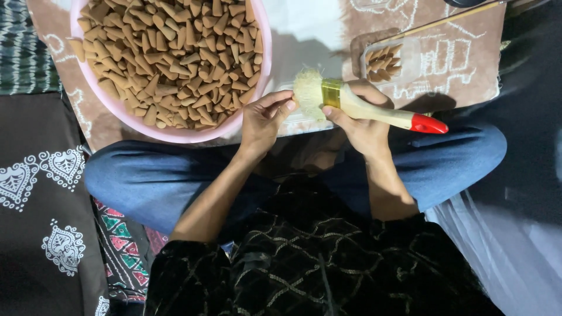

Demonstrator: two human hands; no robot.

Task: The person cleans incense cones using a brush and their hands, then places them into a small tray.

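My right hand (pixel 360 120) grips a flat paintbrush (pixel 374 108) with pale bristles, a gold metal band and a wooden handle ending in a red tip. The brush lies across my lap, bristles pointing left. My left hand (pixel 263 120) touches the bristles (pixel 307 92) with its fingertips, fingers loosely curled. Both hands are just in front of a pink bowl (pixel 199 133) heaped with brown cone-shaped pieces (pixel 172 55).
A small clear plastic box (pixel 410 58) holding a few brown cones sits at the upper right on a brown patterned cloth (pixel 468 64). A thin stick (pixel 445 20) lies beyond it. I sit cross-legged in blue trousers (pixel 146 181). Dark patterned fabric (pixel 41 205) lies to my left.
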